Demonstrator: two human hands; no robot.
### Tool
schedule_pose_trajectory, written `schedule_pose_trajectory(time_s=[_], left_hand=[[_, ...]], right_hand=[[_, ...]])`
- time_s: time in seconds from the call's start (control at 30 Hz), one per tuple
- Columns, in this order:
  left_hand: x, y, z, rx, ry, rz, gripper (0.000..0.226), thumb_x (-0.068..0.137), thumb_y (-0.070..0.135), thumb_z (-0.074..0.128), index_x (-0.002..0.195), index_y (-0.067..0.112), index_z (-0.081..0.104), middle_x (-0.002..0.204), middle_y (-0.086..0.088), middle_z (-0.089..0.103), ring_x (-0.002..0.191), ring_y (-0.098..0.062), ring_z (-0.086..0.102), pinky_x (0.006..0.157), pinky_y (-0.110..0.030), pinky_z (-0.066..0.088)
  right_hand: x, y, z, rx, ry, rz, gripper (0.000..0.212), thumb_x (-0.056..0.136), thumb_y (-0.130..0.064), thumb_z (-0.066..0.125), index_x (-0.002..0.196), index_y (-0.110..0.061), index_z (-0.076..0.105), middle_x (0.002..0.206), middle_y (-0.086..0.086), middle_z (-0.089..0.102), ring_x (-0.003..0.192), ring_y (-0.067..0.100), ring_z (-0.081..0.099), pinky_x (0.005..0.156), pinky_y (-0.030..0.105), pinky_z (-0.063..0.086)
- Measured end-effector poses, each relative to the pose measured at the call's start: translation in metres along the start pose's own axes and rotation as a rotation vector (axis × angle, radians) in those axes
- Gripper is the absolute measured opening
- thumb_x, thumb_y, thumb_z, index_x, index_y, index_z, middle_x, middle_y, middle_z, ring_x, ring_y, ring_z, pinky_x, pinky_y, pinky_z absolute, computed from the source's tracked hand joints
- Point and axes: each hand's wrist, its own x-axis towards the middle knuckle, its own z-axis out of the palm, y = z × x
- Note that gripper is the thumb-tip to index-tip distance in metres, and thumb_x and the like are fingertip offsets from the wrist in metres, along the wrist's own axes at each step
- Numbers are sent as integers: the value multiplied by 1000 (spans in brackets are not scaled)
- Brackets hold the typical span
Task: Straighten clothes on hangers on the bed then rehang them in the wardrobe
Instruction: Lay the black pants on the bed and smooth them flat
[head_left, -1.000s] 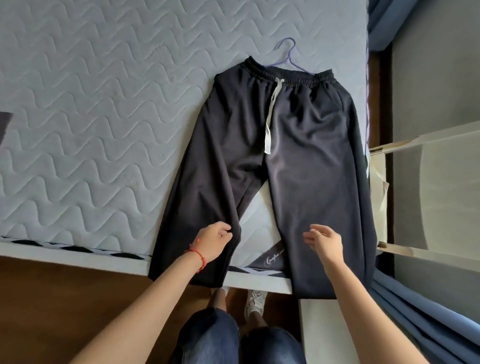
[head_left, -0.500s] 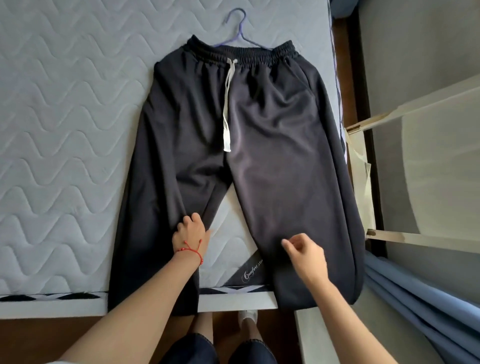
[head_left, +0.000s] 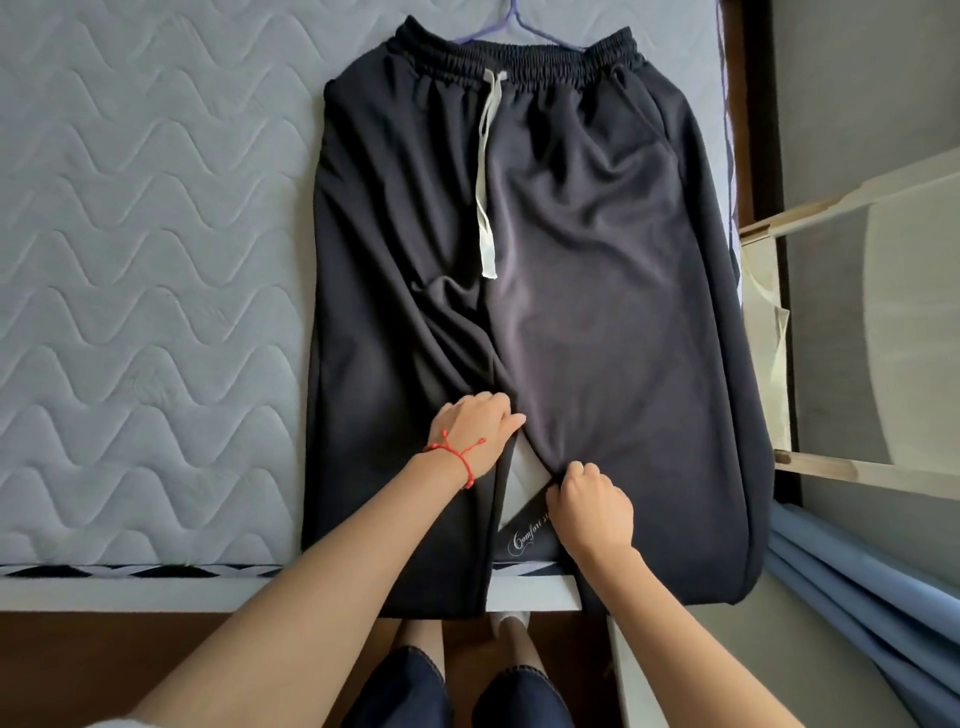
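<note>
Black drawstring trousers (head_left: 597, 291) lie flat on the grey quilted mattress (head_left: 145, 291), waistband at the far end, leg ends hanging over the near edge. A purple hanger (head_left: 511, 23) pokes out above the waistband. My left hand (head_left: 475, 431), with a red string on the wrist, grips the inner edge of the left leg. My right hand (head_left: 589, 501) grips the inner edge of the right leg a little nearer to me. Only a narrow wedge of mattress shows between the two legs.
A pale wooden-framed panel (head_left: 852, 322) stands open at the right, beside the bed. Blue curtain folds (head_left: 872, 597) hang at the lower right. My legs and the brown floor (head_left: 104, 670) are below the bed's near edge.
Both hands have pulled the inner leg edges toward each other, closing most of the gap between the legs. The view has moved in closer over the trousers.
</note>
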Motion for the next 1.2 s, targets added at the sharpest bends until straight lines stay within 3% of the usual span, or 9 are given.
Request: schedule_pose_trajectory(time_s=[0.13,0.23,0.33,0.47,0.6,0.7,0.83,0.97,1.2], left_hand=[[-17,-42,4,-87,418,-183,23,88,26,52,92,8,65,104,-16,62,101,-37,53,83,-43,41],[-38,-86,7,-253,658,-468,33,80,16,62,111,6,58,116,-24,53,107,-43,49,85,-50,42],[-55,-120,11,-491,560,-727,50,83,22,63,126,5,45,130,-23,42,122,-40,40,96,-53,37],[-71,-148,20,-697,413,-762,49,83,29,63,122,2,47,126,-17,52,116,-35,48,98,-43,40],[-84,-164,19,-929,199,-691,36,85,26,62,113,4,58,112,-10,62,105,-30,59,90,-36,46],[-105,-184,14,-1062,197,-675,27,85,19,63,109,7,62,105,-8,64,97,-26,60,87,-35,46],[-141,-223,21,-908,196,-722,18,85,20,63,99,8,65,97,-7,65,91,-26,60,89,-37,46],[-152,-241,33,-834,168,-770,41,86,17,62,54,10,37,53,-5,35,51,-21,34,54,-30,26],[-137,-238,43,-645,264,-802,47,86,14,60,52,18,28,53,-3,29,66,-21,35,59,-32,26]], right_hand=[[-3,4,-9,127,-31,9,20,92,-28,40,81,-11,37,101,10,59,93,34,57,65,32,31],[-12,-6,-11,313,8,28,24,91,-39,44,85,-16,44,97,7,65,93,33,59,67,33,37],[-19,-30,2,563,-71,89,29,89,-40,50,100,-14,58,102,6,69,99,29,61,80,34,46],[-21,-59,15,744,-86,246,39,87,-34,58,116,-9,57,113,8,67,110,28,58,89,32,43],[-18,-69,24,946,-168,286,22,86,-23,61,96,-4,64,97,12,67,93,26,60,75,28,39],[-27,-79,48,981,-336,183,18,84,-14,60,84,3,64,81,10,64,82,17,56,70,31,42],[-43,-81,95,906,-476,275,21,67,-29,59,71,-8,62,84,16,68,87,30,66,82,48,54],[-52,-84,90,847,-459,309,13,79,-15,60,68,-10,55,72,15,59,73,32,63,78,46,53],[-45,-81,64,716,-418,264,32,85,-24,53,57,-10,59,75,15,72,85,33,67,82,40,54]])
